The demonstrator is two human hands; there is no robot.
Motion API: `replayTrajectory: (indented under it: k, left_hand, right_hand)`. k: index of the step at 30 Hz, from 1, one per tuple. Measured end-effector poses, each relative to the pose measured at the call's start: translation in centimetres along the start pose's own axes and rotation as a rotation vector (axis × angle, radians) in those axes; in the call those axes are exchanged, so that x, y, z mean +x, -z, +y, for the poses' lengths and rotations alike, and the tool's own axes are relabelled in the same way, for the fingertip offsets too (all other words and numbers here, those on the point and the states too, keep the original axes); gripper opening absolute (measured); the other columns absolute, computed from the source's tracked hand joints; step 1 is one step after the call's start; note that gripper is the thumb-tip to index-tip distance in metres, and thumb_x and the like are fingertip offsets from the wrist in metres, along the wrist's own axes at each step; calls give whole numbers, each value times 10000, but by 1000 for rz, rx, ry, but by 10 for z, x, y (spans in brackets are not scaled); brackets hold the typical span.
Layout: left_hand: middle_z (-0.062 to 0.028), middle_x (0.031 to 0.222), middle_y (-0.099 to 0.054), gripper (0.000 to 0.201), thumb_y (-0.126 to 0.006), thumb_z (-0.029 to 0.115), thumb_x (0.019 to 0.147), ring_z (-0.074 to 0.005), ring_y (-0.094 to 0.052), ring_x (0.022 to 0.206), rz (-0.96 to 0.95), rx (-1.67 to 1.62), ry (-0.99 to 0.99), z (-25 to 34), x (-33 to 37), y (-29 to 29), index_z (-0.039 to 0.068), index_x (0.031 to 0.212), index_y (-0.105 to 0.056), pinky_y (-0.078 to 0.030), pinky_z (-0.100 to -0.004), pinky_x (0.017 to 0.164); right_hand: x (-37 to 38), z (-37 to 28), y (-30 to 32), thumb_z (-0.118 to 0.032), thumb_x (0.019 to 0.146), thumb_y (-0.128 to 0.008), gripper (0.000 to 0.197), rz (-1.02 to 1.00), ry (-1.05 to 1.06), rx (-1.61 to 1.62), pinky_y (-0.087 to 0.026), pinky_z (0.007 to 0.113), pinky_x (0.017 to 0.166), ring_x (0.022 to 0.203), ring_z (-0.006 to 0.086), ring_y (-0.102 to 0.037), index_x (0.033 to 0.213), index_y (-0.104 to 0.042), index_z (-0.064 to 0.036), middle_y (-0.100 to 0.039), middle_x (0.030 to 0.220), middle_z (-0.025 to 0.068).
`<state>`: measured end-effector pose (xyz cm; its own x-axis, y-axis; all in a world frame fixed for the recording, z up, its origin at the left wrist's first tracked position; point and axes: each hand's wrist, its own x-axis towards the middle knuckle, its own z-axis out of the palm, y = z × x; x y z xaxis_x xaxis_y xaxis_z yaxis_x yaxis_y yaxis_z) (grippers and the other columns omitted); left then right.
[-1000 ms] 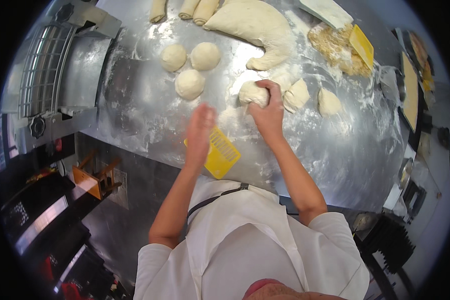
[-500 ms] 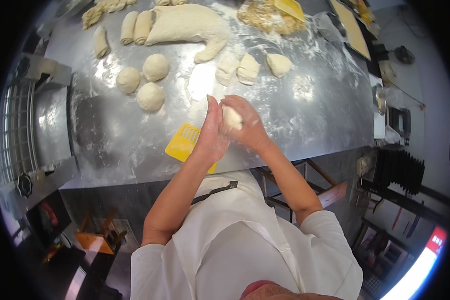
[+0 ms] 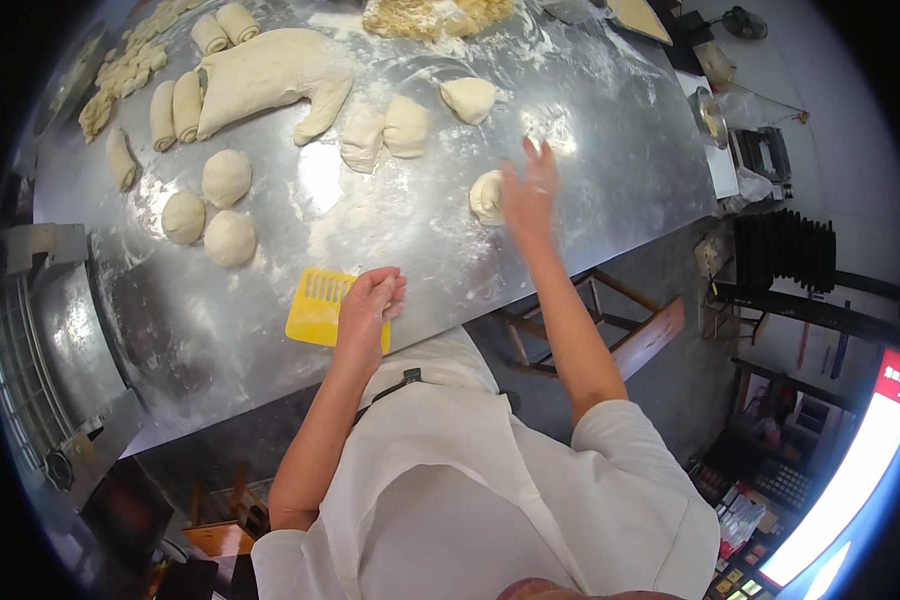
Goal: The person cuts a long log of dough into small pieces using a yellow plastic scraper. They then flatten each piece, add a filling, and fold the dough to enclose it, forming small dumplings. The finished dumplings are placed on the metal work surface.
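Note:
My right hand [image 3: 532, 200] is over the steel table with its fingers spread and slightly blurred. Its left side is against a pale dough piece [image 3: 486, 198] resting on the metal. Near the front edge, my left hand [image 3: 372, 300] has its fingers curled in, and no object shows in them. It hovers over or rests by the right end of a yellow slotted plastic scraper [image 3: 315, 318], hiding part of it; contact is unclear. Farther back lie a cut dough lump [image 3: 468, 100] and two more cut pieces, one of them this dough piece [image 3: 407, 127].
Three smooth dough balls, including this ball [image 3: 230, 238], sit at the left. Behind them are a large dough slab [image 3: 270, 80], several dough rolls [image 3: 186, 106] and a crumbly yellowish mass [image 3: 435, 15]. A metal machine [image 3: 55, 330] borders the table's left side.
My hands were together around a dough piece; now they are apart. The piece lies on the table beside my right hand, and my left hand is by the scraper. The view has shifted.

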<state>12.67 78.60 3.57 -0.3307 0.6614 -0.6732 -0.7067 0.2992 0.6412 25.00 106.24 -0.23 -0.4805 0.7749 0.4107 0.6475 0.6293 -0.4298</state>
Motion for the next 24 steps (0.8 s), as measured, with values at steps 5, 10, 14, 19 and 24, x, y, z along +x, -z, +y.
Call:
replayTrajectory:
  k: [5,10,14,19,24]
  left_hand:
    - [-35,1099,-680,244,-531,181,1042,-113,-636,1000,27,85,84,0,8,-16,61,1236,-617,-518,-290,890]
    - [-44,1119,-684,270,-522,199,1050,-123,-637,998,55,70,11,1,24,-32,56,1263,-608,-517,-288,889]
    - [-67,1176,-673,368,-519,289,1063,-140,-639,1001,115,-71,-92,-6,50,-45,39,1327,-578,-521,-309,903]
    - [-117,1283,-631,605,-473,494,1053,-200,-613,1132,173,-143,-67,9,71,-83,26,1436,-492,-503,-372,991]
    - [-146,1351,-600,579,-442,507,1063,-267,-598,1230,-165,-771,181,39,92,-130,59,1423,-511,-465,-451,1087]
  right_hand:
    - [16,-13,-43,-416,950,-644,616,-183,-11,-220,-265,575,1154,1395,439,-393,1442,-514,-69,-426,1514,244]
    - [38,7,-17,-483,911,-676,720,-324,-450,655,-300,545,1150,1377,415,-425,1437,-500,-25,-453,1498,248]
    - [5,21,3,-379,850,-776,658,-377,88,22,-444,437,1021,1191,360,-574,1333,-542,1,-590,1292,230]
    - [0,9,11,-289,801,-816,483,-497,-148,624,-516,408,873,988,325,-642,1116,-566,-21,-646,1067,160]
    - [64,-12,45,-231,833,-781,430,-1050,-143,805,-511,382,917,1060,249,-647,1182,-594,-63,-673,1143,127]
